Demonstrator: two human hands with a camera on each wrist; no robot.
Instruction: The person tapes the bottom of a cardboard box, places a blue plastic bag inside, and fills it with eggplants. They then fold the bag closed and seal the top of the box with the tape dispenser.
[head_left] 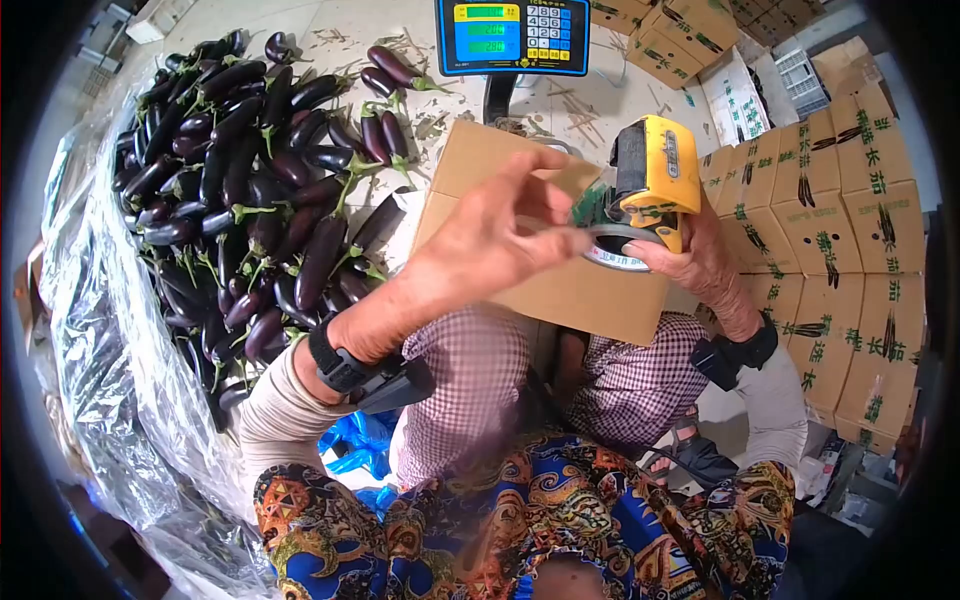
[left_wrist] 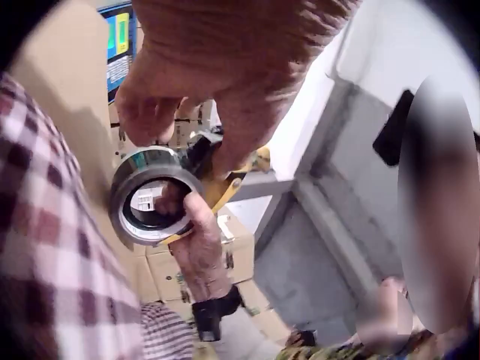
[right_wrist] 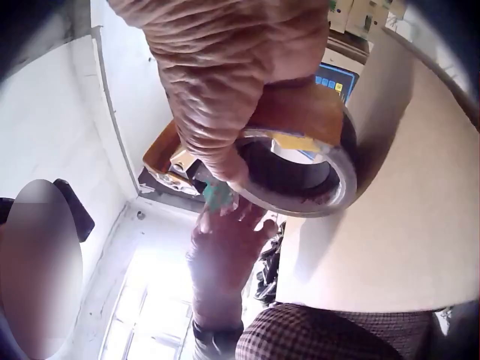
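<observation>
A yellow tape dispenser [head_left: 672,165] with a wide tape roll [head_left: 618,250] is held up over a brown cardboard box [head_left: 560,300]. The right hand [head_left: 695,260] grips it, thumb on the roll's rim; the right wrist view shows this hand [right_wrist: 232,82] curled over the roll [right_wrist: 341,184]. My left hand [head_left: 490,230] is at the dispenser's left, fingers bent toward the green tape end. From the left wrist view, the left hand [left_wrist: 217,67] has its thumb and fingers close around the tape and dispenser; whether they pinch the tape is unclear.
A big pile of eggplants [head_left: 250,200] lies at the left beside clear plastic sheeting [head_left: 130,350]. The scale display [head_left: 513,38] stands beyond the box. Printed cartons [head_left: 850,220] are stacked at the right. Blue plastic [head_left: 358,442] lies between the left arm and the knees.
</observation>
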